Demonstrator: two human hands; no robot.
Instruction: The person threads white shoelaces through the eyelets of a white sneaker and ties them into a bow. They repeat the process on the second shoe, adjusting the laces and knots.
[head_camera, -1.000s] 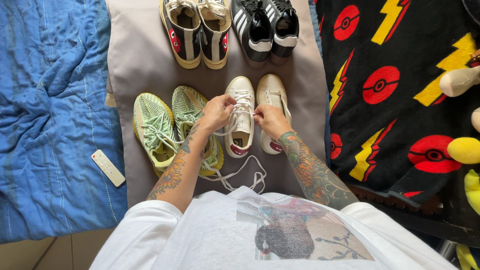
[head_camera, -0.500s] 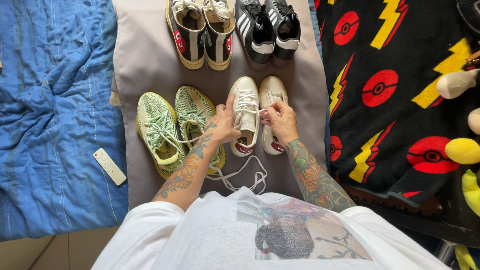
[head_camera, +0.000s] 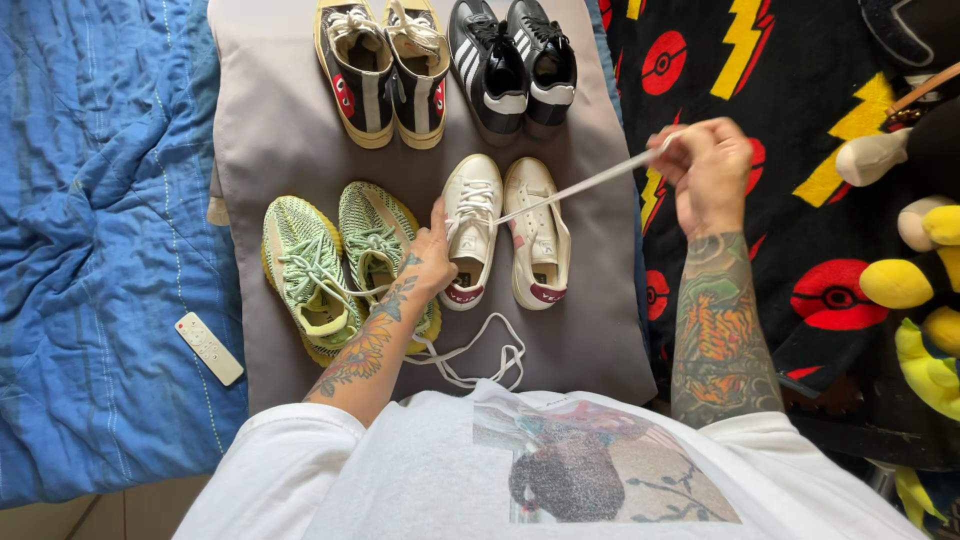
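A pair of white low sneakers lies on a grey cloth (head_camera: 280, 130). My left hand (head_camera: 430, 260) rests on the left white sneaker (head_camera: 470, 215) and holds it down by its side. Off to the upper right, my right hand (head_camera: 708, 165) is shut on a white shoelace (head_camera: 580, 185), which runs taut from that sneaker's eyelets to the hand. The right white sneaker (head_camera: 538, 235) lies beside it without a lace. A second loose white lace (head_camera: 470, 358) curls on the cloth near my shirt.
Green knit sneakers (head_camera: 335, 260) lie left of the white pair. Black-and-cream high-tops (head_camera: 385, 65) and black striped sneakers (head_camera: 510, 60) sit behind. A white remote (head_camera: 208, 347) lies on the blue quilt (head_camera: 90, 250). A black patterned blanket (head_camera: 820, 260) and plush toys (head_camera: 910, 280) lie right.
My right hand has pulled away from the white sneaker up and to the right, drawing the lace out long and taut. My left hand stayed on the sneaker.
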